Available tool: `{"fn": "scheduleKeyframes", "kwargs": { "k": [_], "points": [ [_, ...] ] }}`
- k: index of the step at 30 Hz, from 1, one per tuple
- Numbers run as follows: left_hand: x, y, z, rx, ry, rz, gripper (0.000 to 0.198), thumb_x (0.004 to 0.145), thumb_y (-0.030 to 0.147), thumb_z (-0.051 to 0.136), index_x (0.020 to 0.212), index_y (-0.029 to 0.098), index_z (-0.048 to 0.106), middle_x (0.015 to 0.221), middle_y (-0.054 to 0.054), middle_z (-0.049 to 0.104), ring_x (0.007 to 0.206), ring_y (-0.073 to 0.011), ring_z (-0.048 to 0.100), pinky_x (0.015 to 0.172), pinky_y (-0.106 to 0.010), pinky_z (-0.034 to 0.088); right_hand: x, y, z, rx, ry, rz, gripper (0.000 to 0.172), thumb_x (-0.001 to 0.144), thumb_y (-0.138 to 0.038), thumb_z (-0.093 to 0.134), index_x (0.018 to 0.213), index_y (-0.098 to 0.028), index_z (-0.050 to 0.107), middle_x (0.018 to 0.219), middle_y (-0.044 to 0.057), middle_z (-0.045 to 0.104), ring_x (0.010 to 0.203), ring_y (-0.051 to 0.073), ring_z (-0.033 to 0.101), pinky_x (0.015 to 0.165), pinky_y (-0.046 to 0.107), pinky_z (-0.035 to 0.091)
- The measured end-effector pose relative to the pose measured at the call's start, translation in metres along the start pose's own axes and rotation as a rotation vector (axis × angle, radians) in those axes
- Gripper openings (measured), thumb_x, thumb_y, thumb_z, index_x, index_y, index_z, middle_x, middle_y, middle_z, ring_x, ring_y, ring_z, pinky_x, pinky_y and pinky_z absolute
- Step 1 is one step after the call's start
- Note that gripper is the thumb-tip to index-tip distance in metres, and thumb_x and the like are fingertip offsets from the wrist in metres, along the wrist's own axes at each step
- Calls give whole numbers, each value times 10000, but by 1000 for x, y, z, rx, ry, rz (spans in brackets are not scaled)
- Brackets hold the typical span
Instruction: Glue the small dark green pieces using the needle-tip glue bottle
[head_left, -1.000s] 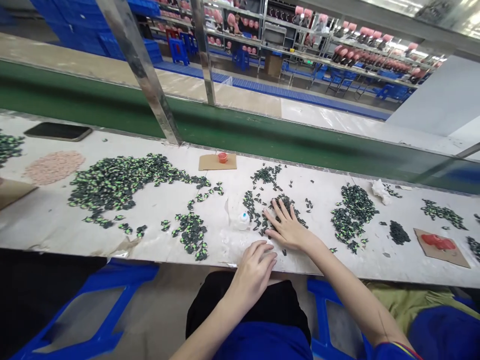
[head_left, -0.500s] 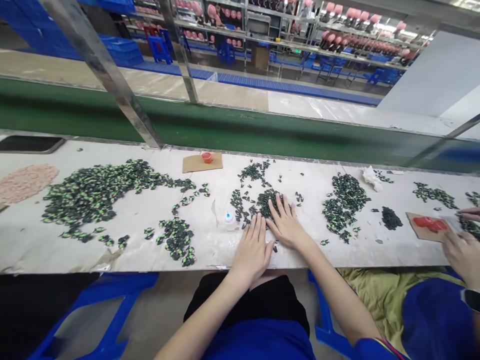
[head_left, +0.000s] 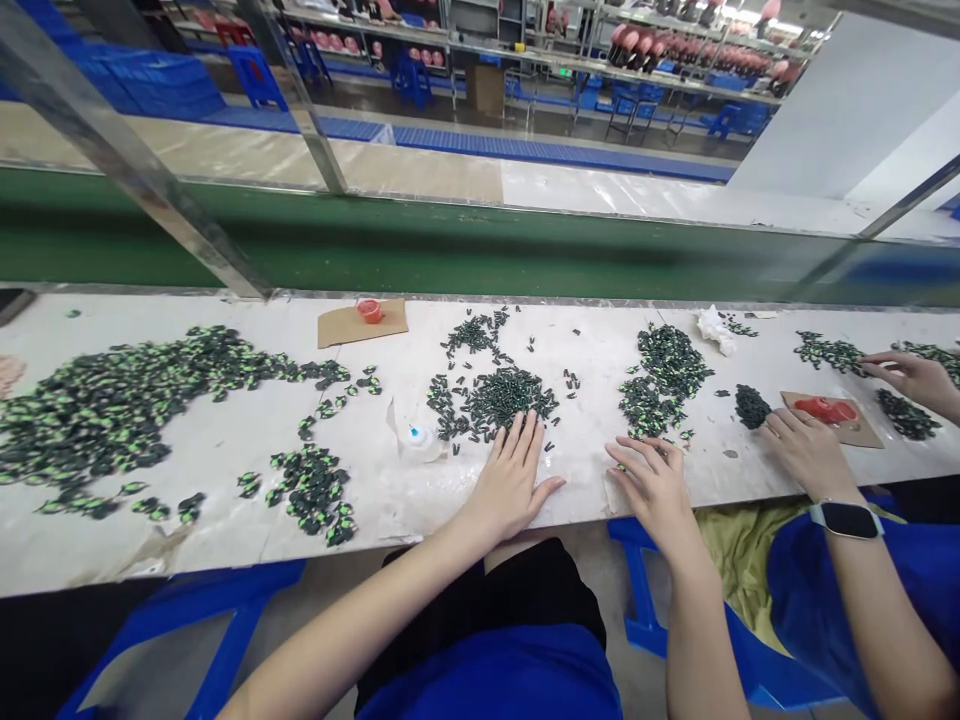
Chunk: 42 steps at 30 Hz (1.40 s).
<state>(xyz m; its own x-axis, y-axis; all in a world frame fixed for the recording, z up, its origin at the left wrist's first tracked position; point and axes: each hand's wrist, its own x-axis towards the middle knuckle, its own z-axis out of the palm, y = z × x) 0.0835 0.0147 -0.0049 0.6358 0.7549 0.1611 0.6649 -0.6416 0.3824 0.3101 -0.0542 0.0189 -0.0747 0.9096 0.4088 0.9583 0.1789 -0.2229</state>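
Now both hands are lying open-fingered on the bench (head_left: 225,440), left hand (head_left: 510,485) touching dark green pieces (head_left: 510,392), right hand (head_left: 654,488) beside another pile (head_left: 664,375).

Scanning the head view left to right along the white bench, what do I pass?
Big green-black pile → small pile → cardboard with red cap → glue bottle → dark pile at left hand → right hand → co-worker's hand with smartwatch.
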Motion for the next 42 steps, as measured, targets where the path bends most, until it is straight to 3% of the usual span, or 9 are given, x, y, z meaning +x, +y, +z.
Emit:
{"fn": "scheduleKeyframes", "kwargs": {
  "k": [4, 9, 13, 17, 23, 27, 33, 37, 42],
  "points": [
    [18, -8, -3, -21, -28, -23, 678, 951, 534, 278, 1491, 127, 230, 1572, -149, 197, 1459, -303, 135, 1161, -534, 202, -8, 17, 11, -45, 42, 74, 300, 932, -347, 455, 1081, -282, 707, 1145, 134, 599, 1082, 332, 438, 902, 552, 433],
    [34, -7, -17, -17, 8, -91, 578, 973, 427, 225, 1429, 105, 374, 1569, -129, 226, 1462, -309, 110, 1170, -548, 164, 24, 15, 9, -57, 172, 131, 328, 936, -269, 419, 1121, -237, 688, 1073, 149, 618, 1066, 335, 427, 927, 565, 401],
    [53, -1, -22, 23, 69, -132, 573, 967, 373, 246, 1435, 60, 348, 1565, -152, 217, 1461, -316, 115, 1172, -555, 152, 72, -1, 11, -27, 63, 3, 334, 934, -221, 415, 1133, -222, 683, 1125, 123, 638, 1120, 327, 407, 963, 512, 400],
    [69, -3, -18, 25, -15, -172, 576, 955, 335, 282, 1451, 44, 312, 1560, -156, 224, 1452, -311, 167, 1171, -528, 185, 109, -8, 29, -31, -115, 3, 297, 900, -191, 479, 1070, -190, 722, 1027, 130, 673, 1024, 322, 450, 933, 489, 425],
    [58, -8, -19, 44, -120, -108, 575, 968, 360, 266, 1473, 86, 288, 1562, -107, 231, 1458, -287, 139, 1182, -491, 181, 120, -3, 51, -17, -146, 87, 312, 873, -228, 544, 1141, -160, 688, 1117, 171, 613, 1047, 328, 477, 926, 487, 431],
    [50, -9, -25, 51, -129, -83, 573, 977, 392, 247, 1490, 137, 258, 1569, -87, 195, 1460, -300, 103, 1172, -555, 143, 120, -8, 55, 24, -182, 91, 297, 871, -162, 522, 1108, -149, 700, 1050, 167, 623, 981, 295, 528, 909, 447, 444],
    [16, -13, -32, -58, 71, -63, 546, 962, 324, 339, 1469, 130, 284, 1557, -142, 244, 1448, -328, 141, 1140, -570, 246, 119, -23, 49, 80, -252, 20, 275, 888, -123, 508, 1052, -173, 723, 970, 116, 672, 924, 233, 602, 879, 342, 474],
    [-27, -4, -39, -249, 283, -34, 452, 952, 265, 412, 1389, 151, 400, 1487, -169, 396, 1385, -284, 359, 1081, -466, 411, 129, -41, 49, 68, -279, -34, 297, 911, -201, 511, 1159, -165, 671, 1080, 145, 644, 1010, 259, 584, 923, 386, 462],
    [-75, 0, -55, -348, 586, -117, 265, 898, 145, 505, 1137, 198, 606, 1217, -118, 648, 1142, -231, 618, 956, -375, 532, 126, -71, 61, -85, -372, -242, 399, 908, -271, 522, 1285, -153, 569, 1366, 211, 461, 1252, 360, 406, 952, 525, 427]
  ]
}}
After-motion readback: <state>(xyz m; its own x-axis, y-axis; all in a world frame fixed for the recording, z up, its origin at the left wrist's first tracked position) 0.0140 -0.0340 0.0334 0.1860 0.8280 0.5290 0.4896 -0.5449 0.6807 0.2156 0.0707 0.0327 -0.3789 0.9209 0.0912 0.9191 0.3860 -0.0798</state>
